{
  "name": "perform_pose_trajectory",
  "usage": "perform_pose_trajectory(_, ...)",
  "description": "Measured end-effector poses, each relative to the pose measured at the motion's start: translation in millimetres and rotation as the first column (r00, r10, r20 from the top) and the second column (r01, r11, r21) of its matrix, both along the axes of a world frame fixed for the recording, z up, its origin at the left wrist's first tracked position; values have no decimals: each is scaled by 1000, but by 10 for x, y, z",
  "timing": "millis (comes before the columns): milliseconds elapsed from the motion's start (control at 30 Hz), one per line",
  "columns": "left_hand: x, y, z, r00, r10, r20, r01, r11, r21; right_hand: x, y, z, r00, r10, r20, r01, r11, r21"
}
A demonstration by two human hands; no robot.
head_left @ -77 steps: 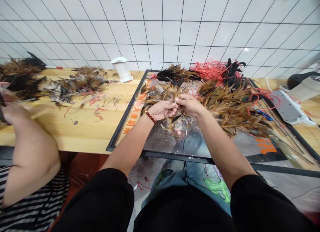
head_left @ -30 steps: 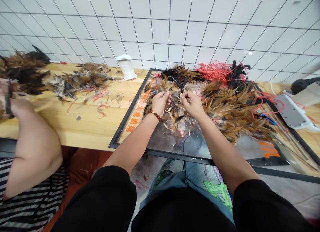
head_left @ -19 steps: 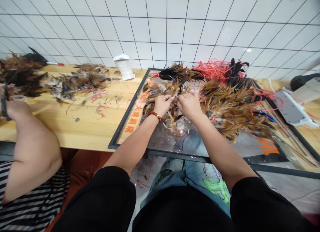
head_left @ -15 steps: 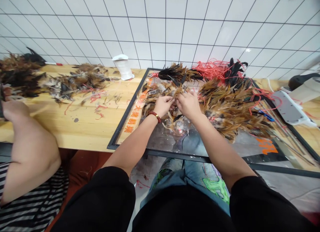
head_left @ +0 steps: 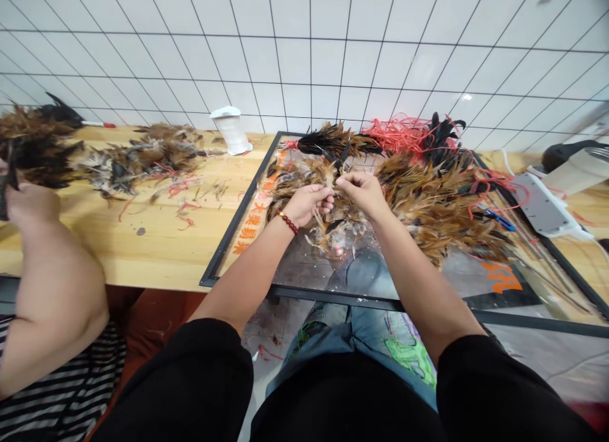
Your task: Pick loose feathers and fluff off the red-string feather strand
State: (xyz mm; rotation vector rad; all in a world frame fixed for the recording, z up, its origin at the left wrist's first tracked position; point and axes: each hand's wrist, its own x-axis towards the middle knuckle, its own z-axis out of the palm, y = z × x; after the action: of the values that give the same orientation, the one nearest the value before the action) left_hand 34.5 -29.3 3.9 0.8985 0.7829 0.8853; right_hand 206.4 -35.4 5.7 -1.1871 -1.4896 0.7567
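My left hand (head_left: 313, 204), with a dark red bead bracelet (head_left: 288, 223) at the wrist, is closed in a pinch on feathers (head_left: 327, 174) whose pale brown tips rise above the fingers. Close by on its right, my right hand (head_left: 364, 191) has thumb and forefinger pinched together at the edge of these feathers. Fine detail between its fingertips is too small to make out. Around both hands lie loose brown and white feathers on a black-framed glass panel (head_left: 304, 291). A big heap of brown feathers (head_left: 438, 207) spreads to the right.
Behind are a dark feather bundle (head_left: 333, 141) and tangled red plastic string (head_left: 399, 136). A white roll (head_left: 232, 131) stands left of the panel, a white power strip (head_left: 547, 204) right. At far left, a co-worker's arm (head_left: 57, 283) reaches over the wooden table (head_left: 166, 258) beside more feathers.
My hands have drawn slightly apart, and the left palm has turned more upward. The view has shifted a little. The co-worker's hand stays at the left edge.
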Motion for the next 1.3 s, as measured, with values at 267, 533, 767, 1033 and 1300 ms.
perform_pose_trajectory(267, 9, 5, -52, 997, -75, 31, 76, 996, -47, -161, -45, 22, 990, 55, -130, -66, 995, -80)
perform_pose_trajectory(533, -1, 23, -6, 995, 68, 79, -65, 997, -32, 75, 41, -44, 961, -236, 147, 228, 971, 73)
perform_pose_trajectory(767, -20, 81, -53, 958, 255, 134, -258, 966, 9, 162, 41, -161, 742, -337, 579, 335, 935, 115)
perform_pose_trajectory(1033, 5, 74, -35, 943, 323, 81, -327, 944, 44, 74, 38, -258, 672, -289, 681, 200, 957, 209)
perform_pose_trajectory(1300, 36, 116, -40, 884, 464, 59, -467, 877, 108, 3, -16, -146, 781, -277, 560, 164, 956, 244)
